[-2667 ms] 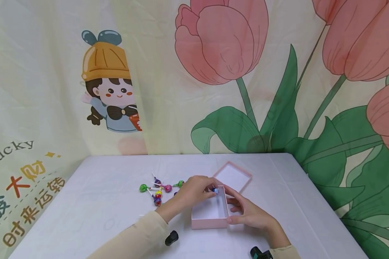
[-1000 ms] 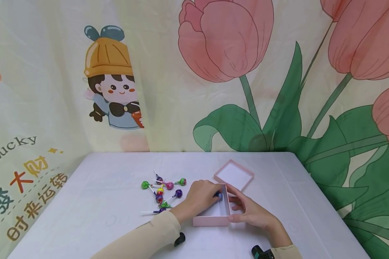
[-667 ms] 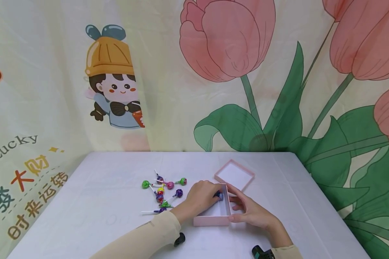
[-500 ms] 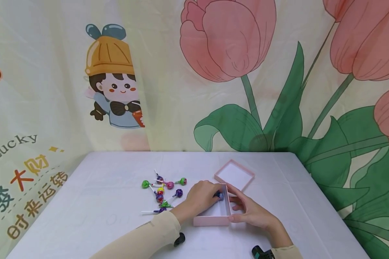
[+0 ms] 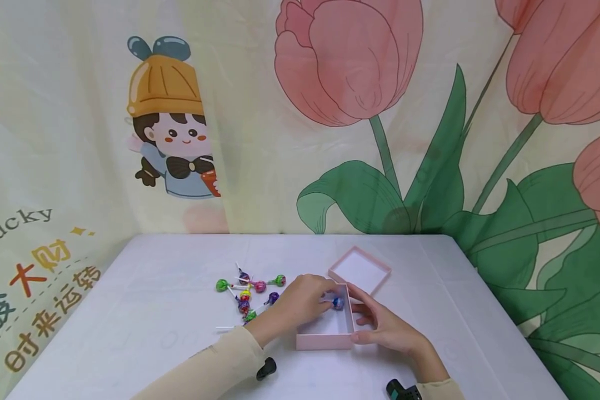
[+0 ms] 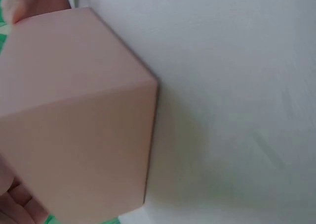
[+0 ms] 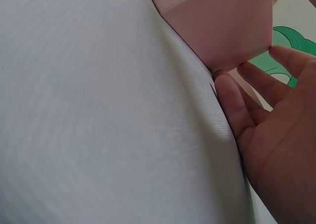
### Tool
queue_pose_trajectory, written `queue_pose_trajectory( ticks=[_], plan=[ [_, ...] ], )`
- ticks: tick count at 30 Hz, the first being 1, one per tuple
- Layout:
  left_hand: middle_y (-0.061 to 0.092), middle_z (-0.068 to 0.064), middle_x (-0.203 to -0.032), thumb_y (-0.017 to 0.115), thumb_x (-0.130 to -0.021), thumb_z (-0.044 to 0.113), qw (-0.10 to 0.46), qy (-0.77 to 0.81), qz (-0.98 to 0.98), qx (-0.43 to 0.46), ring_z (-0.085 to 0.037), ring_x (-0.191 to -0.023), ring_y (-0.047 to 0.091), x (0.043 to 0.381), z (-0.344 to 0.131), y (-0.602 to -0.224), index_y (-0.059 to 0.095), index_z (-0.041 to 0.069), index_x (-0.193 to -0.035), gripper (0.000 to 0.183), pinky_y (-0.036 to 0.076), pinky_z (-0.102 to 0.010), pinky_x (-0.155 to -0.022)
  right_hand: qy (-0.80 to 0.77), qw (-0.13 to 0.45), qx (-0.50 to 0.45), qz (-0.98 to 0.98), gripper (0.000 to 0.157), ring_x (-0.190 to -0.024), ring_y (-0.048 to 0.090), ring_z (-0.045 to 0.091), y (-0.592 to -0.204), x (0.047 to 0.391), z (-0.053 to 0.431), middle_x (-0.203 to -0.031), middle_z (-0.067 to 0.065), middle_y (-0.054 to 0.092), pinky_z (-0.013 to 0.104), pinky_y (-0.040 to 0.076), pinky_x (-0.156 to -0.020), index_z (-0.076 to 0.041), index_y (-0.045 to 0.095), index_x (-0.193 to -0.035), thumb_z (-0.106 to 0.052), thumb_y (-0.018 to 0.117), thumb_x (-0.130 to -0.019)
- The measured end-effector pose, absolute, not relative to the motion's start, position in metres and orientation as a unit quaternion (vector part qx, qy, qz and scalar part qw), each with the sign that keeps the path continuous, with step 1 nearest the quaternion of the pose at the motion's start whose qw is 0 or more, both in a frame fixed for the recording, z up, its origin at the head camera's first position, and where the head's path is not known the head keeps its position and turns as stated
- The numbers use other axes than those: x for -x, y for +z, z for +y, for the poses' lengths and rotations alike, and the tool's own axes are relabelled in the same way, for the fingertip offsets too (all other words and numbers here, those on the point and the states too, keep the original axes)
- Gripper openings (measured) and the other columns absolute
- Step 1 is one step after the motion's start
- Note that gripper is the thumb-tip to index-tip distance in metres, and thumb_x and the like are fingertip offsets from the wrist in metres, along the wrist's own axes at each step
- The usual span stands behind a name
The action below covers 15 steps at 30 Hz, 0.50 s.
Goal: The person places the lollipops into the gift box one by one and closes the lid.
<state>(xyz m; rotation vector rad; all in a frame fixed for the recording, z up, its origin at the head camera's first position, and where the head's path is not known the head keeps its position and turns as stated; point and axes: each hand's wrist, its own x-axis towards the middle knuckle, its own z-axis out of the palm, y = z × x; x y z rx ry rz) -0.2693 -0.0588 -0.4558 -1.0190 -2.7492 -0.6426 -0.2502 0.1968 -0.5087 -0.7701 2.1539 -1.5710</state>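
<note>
A lollipop with a blue wrapper lies inside the open pink box. My left hand is over the box's left side, its fingers just left of the candy's head with a small gap showing. Whether a fingertip still touches the stick is hidden. My right hand holds the box's right side, thumb at the near corner and index finger by the far corner. In the right wrist view, the fingertips of the right hand meet the edge of the pink box. The box fills the left of the left wrist view.
Several lollipops in green, pink, yellow and purple wrappers lie left of the box on the white tablecloth. The pink box lid rests inside up, behind and right of the box. A patterned curtain hangs behind the table.
My left hand lowered the blue lollipop into the box, then drew back a little left and up, uncovering its head. The right hand has kept its place on the box.
</note>
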Motion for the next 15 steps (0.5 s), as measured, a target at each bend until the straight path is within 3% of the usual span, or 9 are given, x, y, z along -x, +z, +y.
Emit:
queue_pose_trajectory(
  ticks=[6,11,15],
  plan=[
    [0.079,0.001,-0.107,0.081,-0.096,0.019,0.101,-0.231,-0.912,0.324,-0.013,-0.092,0.073,0.267,-0.085,-0.432,0.078,0.015,-0.116,0.020,0.060,-0.027,-0.082,-0.555,0.178,0.276,0.764,0.101,-0.149,0.042,0.036,-0.508,0.250,0.196,-0.174,0.012,0.024,0.029,0.047,-0.109,-0.022,0.019,-0.171,-0.027,0.082,-0.093],
    [0.079,0.001,-0.104,0.082,-0.094,0.014,0.136,-0.249,-0.910,0.303,-0.015,-0.089,0.075,0.275,-0.111,-0.421,0.078,0.014,-0.111,0.018,0.061,-0.031,-0.080,-0.556,0.178,0.271,0.766,0.100,-0.149,0.042,0.036,-0.509,0.250,0.196,-0.174,0.013,0.025,0.029,0.047,-0.109,-0.023,0.020,-0.171,-0.026,0.082,-0.092],
    [0.078,0.004,-0.106,0.083,-0.094,0.017,0.127,-0.254,-0.924,0.255,-0.011,-0.090,0.073,0.280,-0.131,-0.420,0.078,0.018,-0.113,0.020,0.060,-0.029,-0.081,-0.557,0.175,0.274,0.764,0.101,-0.148,0.043,0.037,-0.510,0.250,0.195,-0.174,0.014,0.025,0.028,0.047,-0.108,-0.020,0.020,-0.171,-0.024,0.083,-0.092]
  ],
)
